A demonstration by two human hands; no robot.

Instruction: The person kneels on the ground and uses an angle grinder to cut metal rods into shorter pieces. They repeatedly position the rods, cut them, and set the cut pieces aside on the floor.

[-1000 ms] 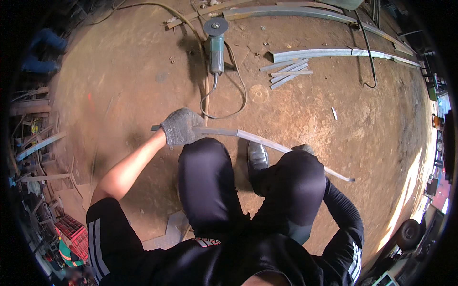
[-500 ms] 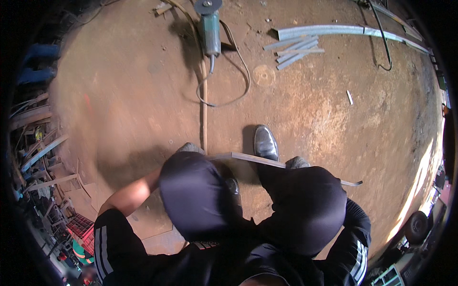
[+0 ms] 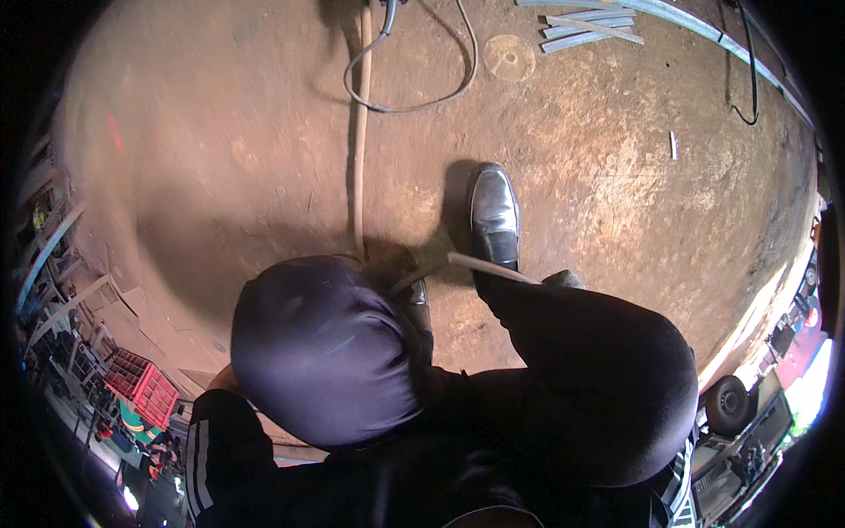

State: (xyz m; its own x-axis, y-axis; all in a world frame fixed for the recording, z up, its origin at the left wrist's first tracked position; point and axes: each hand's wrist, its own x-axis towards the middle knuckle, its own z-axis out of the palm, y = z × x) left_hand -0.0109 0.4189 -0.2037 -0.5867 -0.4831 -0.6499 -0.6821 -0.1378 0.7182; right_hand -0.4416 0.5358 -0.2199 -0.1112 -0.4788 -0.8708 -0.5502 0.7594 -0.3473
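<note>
Just off centre toward 3 o'clock: metal strip (image 3: 495, 267), between the knees, crossing the heel end of the right shoe (image 3: 495, 211). Far end runs into the right knee (image 3: 607, 378); near end has a darker length angling off to 8 o'clock, toward the left knee (image 3: 321, 352).

Right hand (image 3: 564, 280), grey glove, at 3 o'clock right by the strip; mostly behind the knee, can't tell if fingers are wrapped or loose. Left hand out of sight, grip unknown.

Room: brown floor (image 3: 220, 132) spreads wide at 10 o'clock, bounded inboard by the hose (image 3: 361, 158) at 11. Cable loop (image 3: 473, 62) at 12. More floor at 2, from the shoe out to a small pale offcut (image 3: 674, 145). Outer limits: cut strips (image 3: 585, 38) at 1, black rod (image 3: 753, 75) at 2, tyre (image 3: 729, 405) at 4, red crate (image 3: 141, 387) at 8.
</note>
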